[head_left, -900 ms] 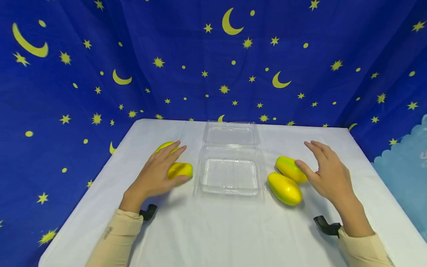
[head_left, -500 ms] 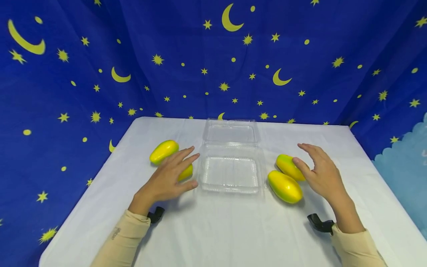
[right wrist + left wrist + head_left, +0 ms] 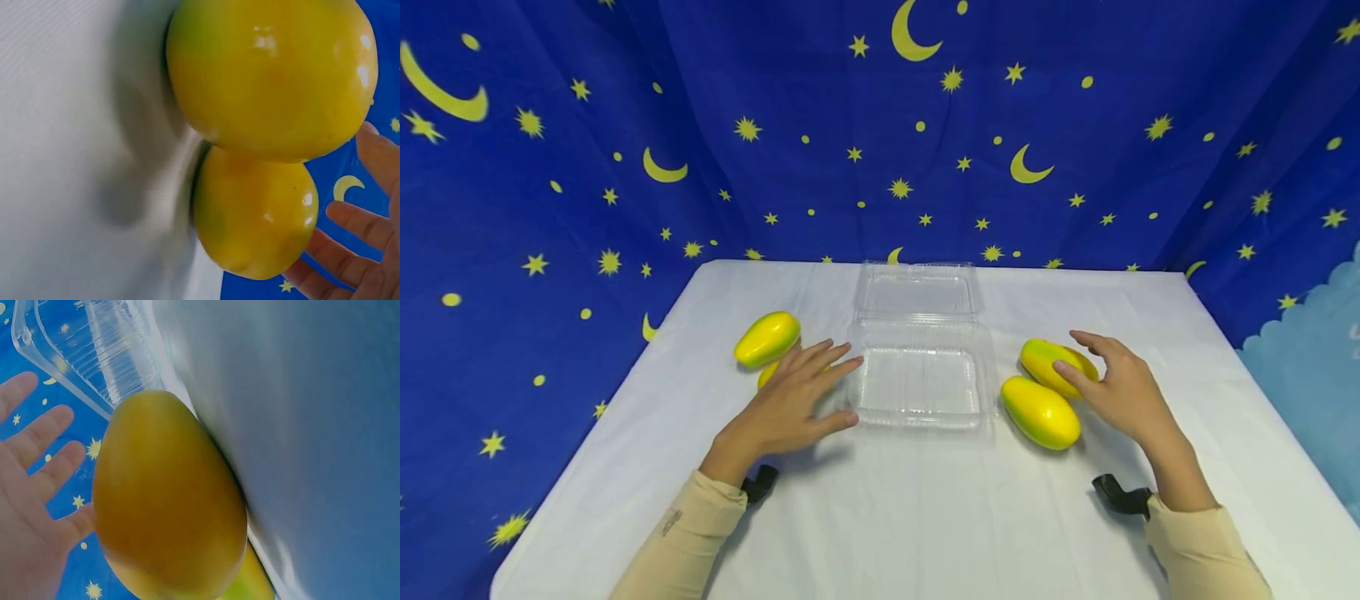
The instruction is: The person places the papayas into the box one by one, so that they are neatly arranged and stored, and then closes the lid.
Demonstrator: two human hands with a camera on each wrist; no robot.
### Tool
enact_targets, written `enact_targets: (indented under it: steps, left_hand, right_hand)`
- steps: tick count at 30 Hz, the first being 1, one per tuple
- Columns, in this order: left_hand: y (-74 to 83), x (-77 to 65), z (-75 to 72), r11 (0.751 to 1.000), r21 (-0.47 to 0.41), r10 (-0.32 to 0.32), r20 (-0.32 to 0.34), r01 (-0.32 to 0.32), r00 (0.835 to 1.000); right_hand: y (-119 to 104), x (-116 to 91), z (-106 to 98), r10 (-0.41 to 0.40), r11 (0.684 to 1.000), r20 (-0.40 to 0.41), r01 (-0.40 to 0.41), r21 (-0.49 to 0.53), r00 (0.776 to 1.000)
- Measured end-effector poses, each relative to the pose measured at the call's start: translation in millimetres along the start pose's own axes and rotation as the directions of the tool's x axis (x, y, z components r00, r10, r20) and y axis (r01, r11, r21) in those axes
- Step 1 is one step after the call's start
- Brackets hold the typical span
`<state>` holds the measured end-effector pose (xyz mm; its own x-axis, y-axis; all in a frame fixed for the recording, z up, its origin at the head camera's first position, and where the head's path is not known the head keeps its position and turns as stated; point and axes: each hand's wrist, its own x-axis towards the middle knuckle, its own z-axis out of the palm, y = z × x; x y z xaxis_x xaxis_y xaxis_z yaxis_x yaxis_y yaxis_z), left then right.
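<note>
Head view: your left hand (image 3: pixel 784 408), spread, gripping nothing, partly hides 1 of 2 yellow fruits (image 3: pixel 767 340), the other's long axis slanting far-right; your right hand (image 3: pixel 1123 392), fingers parted, ungripping, sits by 2 more fruits (image 3: pixel 1041 413), slanting near-right; between, a clear container (image 3: pixel 917 382) nears the far edge, white table (image 3: pixel 925 517) stretching nearer you

The left hand (image 3: pixel 788 407) has shifted right toward the clear container (image 3: pixel 919 382), uncovering the farther left-side yellow fruit (image 3: pixel 767 339)
</note>
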<state>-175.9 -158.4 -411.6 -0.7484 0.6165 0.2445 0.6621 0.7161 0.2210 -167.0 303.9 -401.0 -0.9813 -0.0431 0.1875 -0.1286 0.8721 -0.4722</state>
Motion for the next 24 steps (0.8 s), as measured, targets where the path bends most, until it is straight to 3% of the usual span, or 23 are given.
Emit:
enact_targets:
  steps: [10, 24]
  left_hand:
    - [-2.0, 0.7, 3.7, 0.999, 0.030, -0.030, 0.065, 0.028, 0.997]
    - [-6.3, 3.0, 7.8, 0.998, 0.057, -0.034, 0.069, 0.030, 0.997]
  right_hand:
    - [10, 2, 2, -0.020, 1.000, 0.069, 0.021, -0.012, 0.997]
    - [18, 4, 7, -0.029, 1.000, 0.107, 0.030, -0.009, 0.994]
